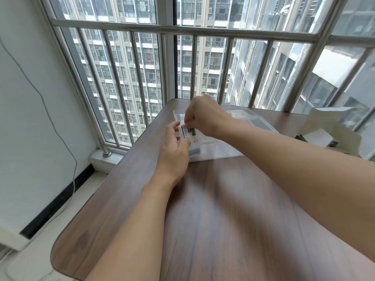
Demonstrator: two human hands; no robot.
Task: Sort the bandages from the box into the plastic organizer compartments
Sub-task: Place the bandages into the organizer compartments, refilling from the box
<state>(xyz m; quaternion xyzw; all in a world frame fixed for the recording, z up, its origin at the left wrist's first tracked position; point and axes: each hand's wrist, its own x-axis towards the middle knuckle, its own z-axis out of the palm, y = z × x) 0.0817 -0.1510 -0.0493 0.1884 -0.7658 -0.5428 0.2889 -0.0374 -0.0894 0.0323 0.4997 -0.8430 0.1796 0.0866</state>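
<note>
A clear plastic organizer with several compartments lies at the far middle of the brown wooden table, its lid open behind it. Over its near left part I hold a small white bandage box with dark print. My left hand grips the box from the left and below. My right hand pinches its upper end with fingertips. A dark bluish item lies in a near compartment by my left thumb. The far compartments are mostly hidden by my hands.
A torn white cardboard package sits at the table's right far side. A steel window railing runs right behind the table. The table's left edge drops to the floor, where a thin cable hangs along the wall.
</note>
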